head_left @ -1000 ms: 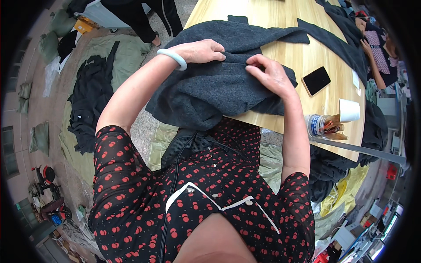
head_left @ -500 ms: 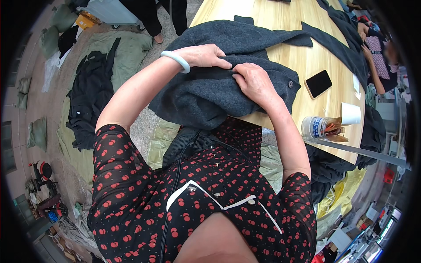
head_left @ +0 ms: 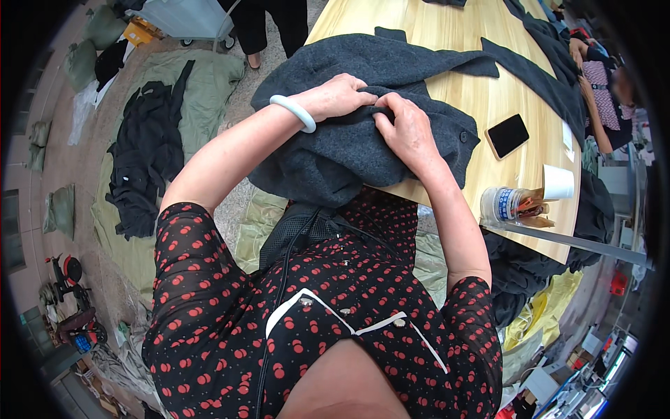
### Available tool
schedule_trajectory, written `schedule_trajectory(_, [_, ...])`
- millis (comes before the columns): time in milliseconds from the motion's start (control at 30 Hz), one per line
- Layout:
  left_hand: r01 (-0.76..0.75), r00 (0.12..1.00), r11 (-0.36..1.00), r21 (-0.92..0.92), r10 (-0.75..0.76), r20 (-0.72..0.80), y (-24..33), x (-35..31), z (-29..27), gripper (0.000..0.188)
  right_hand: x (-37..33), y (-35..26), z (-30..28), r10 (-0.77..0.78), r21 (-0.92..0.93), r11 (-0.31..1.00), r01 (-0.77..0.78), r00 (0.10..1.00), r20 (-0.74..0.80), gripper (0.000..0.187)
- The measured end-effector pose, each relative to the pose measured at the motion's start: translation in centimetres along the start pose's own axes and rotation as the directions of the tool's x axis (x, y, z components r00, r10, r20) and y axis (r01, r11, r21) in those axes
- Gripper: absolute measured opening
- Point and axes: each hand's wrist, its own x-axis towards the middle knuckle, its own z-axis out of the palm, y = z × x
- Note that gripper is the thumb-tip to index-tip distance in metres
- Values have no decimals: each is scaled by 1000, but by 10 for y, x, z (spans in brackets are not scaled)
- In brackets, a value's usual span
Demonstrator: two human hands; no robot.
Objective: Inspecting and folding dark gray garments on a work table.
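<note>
A dark grey wool coat (head_left: pixel 335 157) lies bunched over the near left edge of the wooden table (head_left: pixel 457 105), with a dark button showing at its right side. My left hand (head_left: pixel 340 96), with a pale bangle on the wrist, pinches a fold of the coat's cloth. Just right of it, my right hand (head_left: pixel 407 131) grips the same fold between thumb and bent fingers. Both hands' fingertips nearly meet, and the cloth right between them is partly hidden. A sleeve-like part of the coat stretches across the table beyond my hands.
On the table to the right are a phone (head_left: pixel 507 135), a glass jar (head_left: pixel 499 204) lying on its side and a white paper cup (head_left: pixel 558 181). A co-worker (head_left: pixel 601 91) sits at the far right. Dark garments (head_left: pixel 143 150) lie on a green floor cloth at left.
My left hand has shifted slightly right, closer to my right hand, whose fingers have drawn up around the fold. The standing person's legs at the far side have moved right.
</note>
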Motion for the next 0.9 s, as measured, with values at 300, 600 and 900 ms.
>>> schedule_trajectory(300, [-480,873,784,393,469,131,-7,-6,-3,38,-7,11,8,-83,-202,976,80,997,-7,22])
schedule_trajectory(600, [-392,874,668,633,485,29,-14,-17,12,28,-5,12,10,-147,-292,945,146,989,19,16])
schedule_trajectory(900, [-382,841,536,753,539,43,-21,-14,17,17,-3,15,8,-144,-291,942,165,985,93,16])
